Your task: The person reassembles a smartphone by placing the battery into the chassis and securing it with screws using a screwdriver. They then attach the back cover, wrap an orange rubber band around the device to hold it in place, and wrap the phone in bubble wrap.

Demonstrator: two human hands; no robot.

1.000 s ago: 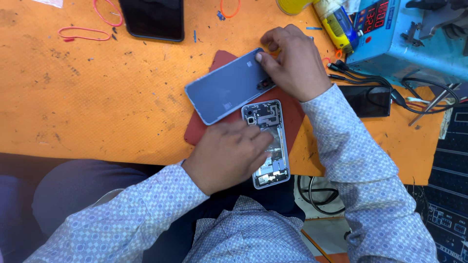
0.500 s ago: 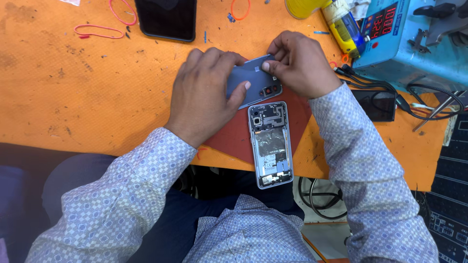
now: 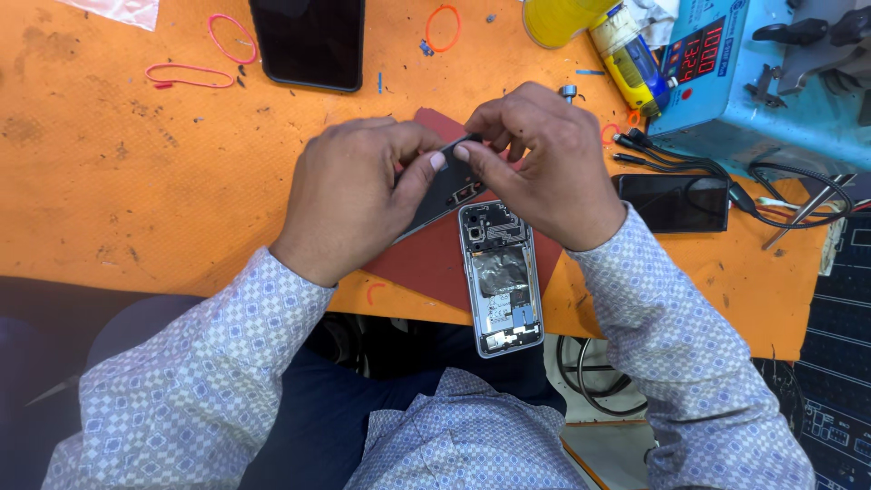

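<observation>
Back cover (image 3: 446, 191) pinched between both hands.

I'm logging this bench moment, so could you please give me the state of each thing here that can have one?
back cover: off the phone, lifted, pinched between both hands.
left hand: closed on the back cover.
right hand: closed on the back cover.
opened phone: lying flat on the red mat, insides exposed.
red mat: flat on the table.
black phone: screen dark.
blue bench unit: display lit.
</observation>
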